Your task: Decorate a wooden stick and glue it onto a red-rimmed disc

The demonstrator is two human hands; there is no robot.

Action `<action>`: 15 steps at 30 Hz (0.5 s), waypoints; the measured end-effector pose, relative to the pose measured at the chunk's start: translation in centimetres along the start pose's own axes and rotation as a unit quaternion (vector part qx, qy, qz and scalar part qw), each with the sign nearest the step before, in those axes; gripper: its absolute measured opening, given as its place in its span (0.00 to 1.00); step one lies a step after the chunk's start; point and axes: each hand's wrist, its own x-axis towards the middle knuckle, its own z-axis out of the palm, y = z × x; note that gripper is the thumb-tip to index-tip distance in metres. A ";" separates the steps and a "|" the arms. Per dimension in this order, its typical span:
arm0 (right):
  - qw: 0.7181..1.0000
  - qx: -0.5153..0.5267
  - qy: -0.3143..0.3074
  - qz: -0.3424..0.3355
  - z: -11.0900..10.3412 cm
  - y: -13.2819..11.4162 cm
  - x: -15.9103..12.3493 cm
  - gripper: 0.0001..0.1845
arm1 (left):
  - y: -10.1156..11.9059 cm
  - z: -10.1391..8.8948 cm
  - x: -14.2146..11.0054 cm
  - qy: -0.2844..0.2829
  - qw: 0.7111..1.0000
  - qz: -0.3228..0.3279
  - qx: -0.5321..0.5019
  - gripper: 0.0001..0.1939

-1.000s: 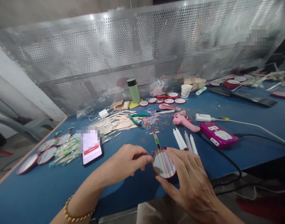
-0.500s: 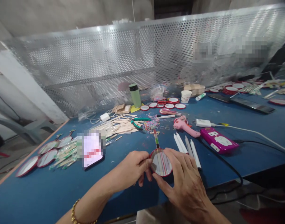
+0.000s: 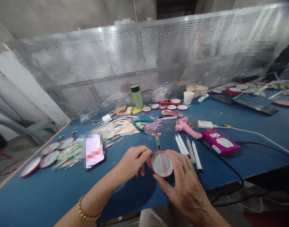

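A small toy banjo (image 3: 162, 164) with a round pale body, red rim and thin lines like strings across its face is held just above the table. Its narrow neck (image 3: 157, 140), with red, green and black sections, points away from me. My right hand (image 3: 185, 183) grips the rim from the right, thumb below and fingers above. My left hand (image 3: 137, 160) has its fingers curled at the left rim, pinched against it; the fingertips are partly hidden. Beyond the neck lies a pile of coloured rubber bands (image 3: 154, 125).
Teal pliers (image 3: 138, 125) rest by wooden sticks (image 3: 125, 127). A phone (image 3: 94, 151) lies left, near bagged sticks (image 3: 68, 155) and red-rimmed discs (image 3: 50, 158). At right are white markers (image 3: 197, 156), a pink glue gun (image 3: 188, 127) and a purple power strip (image 3: 220, 142).
My left hand has come up against the left rim, its fingers closing there. The toy banjo has shifted slightly left in my right hand. The camera view has tilted upward.
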 end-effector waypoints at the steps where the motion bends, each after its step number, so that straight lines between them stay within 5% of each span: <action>1: 1.000 -0.001 -0.001 -0.004 -0.1 0.0 0.0 0.27 | -0.2 -0.2 0.2 0.036 0.999 0.012 -0.009 0.18; 7: 0.999 0.004 0.002 -0.040 -0.3 0.0 0.0 0.28 | -0.5 -0.8 1.1 0.178 0.982 0.059 -0.031 0.15; 15: 0.998 0.015 0.004 -0.058 -0.5 0.0 0.1 0.28 | 0.0 0.0 2.2 0.175 0.980 0.092 -0.036 0.15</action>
